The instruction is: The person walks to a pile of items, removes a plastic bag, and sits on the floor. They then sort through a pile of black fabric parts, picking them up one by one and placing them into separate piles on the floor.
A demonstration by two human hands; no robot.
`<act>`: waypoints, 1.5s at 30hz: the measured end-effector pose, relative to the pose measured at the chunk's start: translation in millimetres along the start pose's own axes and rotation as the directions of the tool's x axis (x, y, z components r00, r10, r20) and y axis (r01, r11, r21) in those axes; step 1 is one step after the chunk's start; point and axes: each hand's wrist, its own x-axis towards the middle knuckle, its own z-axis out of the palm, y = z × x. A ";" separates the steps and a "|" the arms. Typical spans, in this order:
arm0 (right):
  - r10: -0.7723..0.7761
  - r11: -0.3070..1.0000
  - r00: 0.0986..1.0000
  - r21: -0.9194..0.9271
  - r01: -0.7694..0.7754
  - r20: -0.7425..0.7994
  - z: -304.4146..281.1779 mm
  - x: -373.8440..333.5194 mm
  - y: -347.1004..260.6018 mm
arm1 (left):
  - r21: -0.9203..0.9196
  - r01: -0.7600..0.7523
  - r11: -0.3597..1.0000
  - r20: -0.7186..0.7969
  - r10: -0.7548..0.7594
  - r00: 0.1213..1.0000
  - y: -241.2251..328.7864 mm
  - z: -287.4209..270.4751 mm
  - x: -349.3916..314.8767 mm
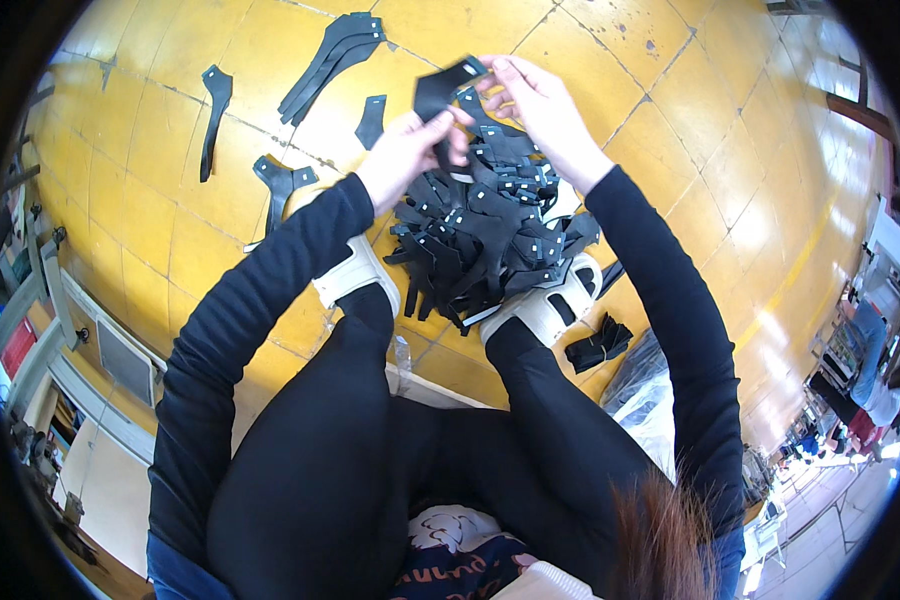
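A flat black cut-out piece (438,92) with a small pale tag at one end is raised over a heap. My left hand (410,155) is closed on its lower part, thumb on top. At the tagged end, my right hand (535,105) pinches the corner between thumb and fingers. Below both hands lies the heap of similar black pieces (490,225), many with little pale tags, piled between my feet. Farther left, a stack of long black pieces (335,62) is fanned slightly on the floor. A short piece (371,122) lies between that stack and my left hand.
A single long piece (214,120) and a forked piece (278,190) lie at the left on the yellow tiled floor (690,130). White shoes (545,310) flank the heap. A black bundle (598,343) and clear plastic bag (642,395) are by my right leg. A metal frame (70,320) stands left.
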 end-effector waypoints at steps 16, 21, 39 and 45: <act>-0.194 0.708 0.942 -0.626 0.327 0.274 -26.4 -4.0 93.7 | 0.118 0.043 0.992 -0.153 -0.024 0.988 -3.4 -50.5 13.9; 0.108 0.739 0.946 -0.661 0.129 0.306 -20.3 -3.3 77.4 | 0.116 0.034 0.993 -0.130 -0.019 0.991 -0.4 -42.7 11.8; -0.237 0.821 0.935 -0.461 0.337 0.262 -13.5 -3.9 -28.6 | 0.356 -0.022 0.934 0.118 -0.021 0.993 17.3 6.7 28.5; -0.071 0.890 0.997 -0.454 0.047 -0.035 -39.4 -5.9 22.9 | 0.154 -0.124 0.980 -0.067 0.136 0.988 44.2 -13.2 29.2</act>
